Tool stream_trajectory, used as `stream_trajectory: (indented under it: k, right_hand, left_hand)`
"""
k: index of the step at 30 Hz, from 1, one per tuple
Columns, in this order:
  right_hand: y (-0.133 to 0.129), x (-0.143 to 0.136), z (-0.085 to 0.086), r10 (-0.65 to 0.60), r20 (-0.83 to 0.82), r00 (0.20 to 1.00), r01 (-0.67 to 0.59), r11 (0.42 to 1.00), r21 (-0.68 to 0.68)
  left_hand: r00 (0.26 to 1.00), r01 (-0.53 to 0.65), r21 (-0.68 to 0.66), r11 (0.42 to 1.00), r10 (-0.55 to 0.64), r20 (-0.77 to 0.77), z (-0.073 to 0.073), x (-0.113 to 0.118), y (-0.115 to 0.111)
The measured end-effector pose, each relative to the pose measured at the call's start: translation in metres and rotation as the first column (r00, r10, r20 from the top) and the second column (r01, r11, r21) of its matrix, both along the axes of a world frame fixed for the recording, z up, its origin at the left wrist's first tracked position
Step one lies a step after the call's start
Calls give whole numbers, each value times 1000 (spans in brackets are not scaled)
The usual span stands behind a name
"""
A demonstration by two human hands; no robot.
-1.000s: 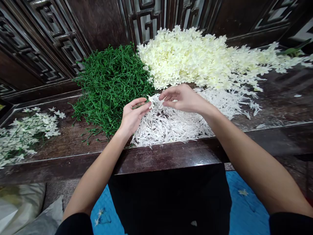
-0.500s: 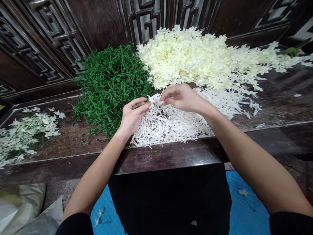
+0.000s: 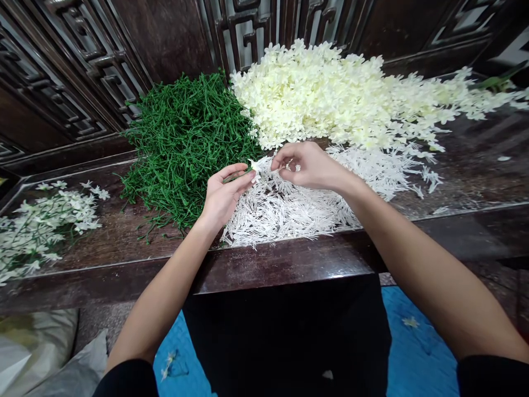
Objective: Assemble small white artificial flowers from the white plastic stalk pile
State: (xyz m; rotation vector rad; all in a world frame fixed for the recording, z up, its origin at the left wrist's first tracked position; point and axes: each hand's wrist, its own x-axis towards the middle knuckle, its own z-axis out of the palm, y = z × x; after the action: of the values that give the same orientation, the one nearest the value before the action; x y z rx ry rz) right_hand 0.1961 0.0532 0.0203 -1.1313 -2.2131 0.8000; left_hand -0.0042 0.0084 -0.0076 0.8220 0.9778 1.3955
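My left hand (image 3: 226, 190) pinches a green stem topped by a small white artificial flower (image 3: 256, 169), which sticks out past the fingertips. Just right of the flower, my right hand (image 3: 303, 163) has its thumb and fingers curled together; whatever they may hold is too small to make out. Beneath both hands spreads a pile of thin white stamen pieces (image 3: 285, 212). Green plastic stems (image 3: 190, 132) are heaped behind my left hand. Behind my right hand rises a mound of cream-white blossoms (image 3: 322, 99).
Stemmed white flowers (image 3: 61, 215) lie in a bunch at the left of the dark wooden bench (image 3: 124, 231). Carved wooden lattice (image 3: 248, 27) closes off the back. Loose flowers rest on blue cloth (image 3: 413, 364) below, beside black fabric over my lap. Sacks (image 3: 45, 336) stand lower left.
My right hand's fingers have curled in slightly more, staying beside the flower. The left hand keeps its hold on the stem almost unmoved.
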Motion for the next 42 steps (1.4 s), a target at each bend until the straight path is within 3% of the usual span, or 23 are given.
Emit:
stream_trajectory:
  k: [9, 13, 24, 32, 42]
  right_hand:
    - [4, 1, -3, 11, 63, 998, -13, 999, 32]
    - [2, 0, -1, -21, 66, 998, 23, 999, -30]
    - [-1, 3, -4, -34, -152, 988, 12, 990, -141]
    - [2, 2, -1, -22, -14, 1000, 21, 998, -62]
    - [2, 1, -2, -26, -8, 1000, 25, 998, -49]
  left_hand:
    - [1000, -7, -3, 1000, 7, -7, 1, -1, 0]
    - [1000, 2, 7, 1000, -2, -13, 1, -1, 0]
    - [1000, -4, -6, 1000, 4, 3, 3, 1, -1]
    - [1000, -14, -19, 1000, 14, -3, 5, 1, -1]
    - [1000, 9, 9, 1000, -9, 1, 4, -1, -2]
